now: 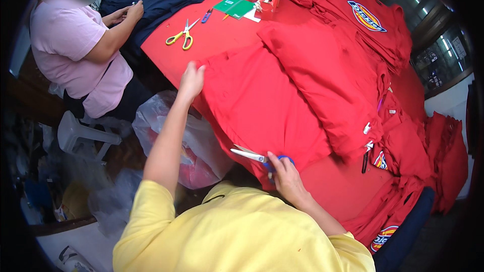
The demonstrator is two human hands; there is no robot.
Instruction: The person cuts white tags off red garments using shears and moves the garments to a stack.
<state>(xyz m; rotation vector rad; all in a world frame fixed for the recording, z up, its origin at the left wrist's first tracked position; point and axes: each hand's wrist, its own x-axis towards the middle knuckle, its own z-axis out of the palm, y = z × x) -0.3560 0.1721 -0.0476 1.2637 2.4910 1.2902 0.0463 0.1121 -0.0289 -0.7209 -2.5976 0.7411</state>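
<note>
- Left hand (191, 81): arm stretched forward, grip closed over the far-left edge of the red garment (257, 95); the step in hand looks like holding it spread.
- That garment: laid over the counter (222, 34), between the 2 hands.
- Right hand (287, 177): low, grip around blue-handled scissors (257, 157), blades slightly parted, pointing left; the next move seems to call for taut cloth.
</note>
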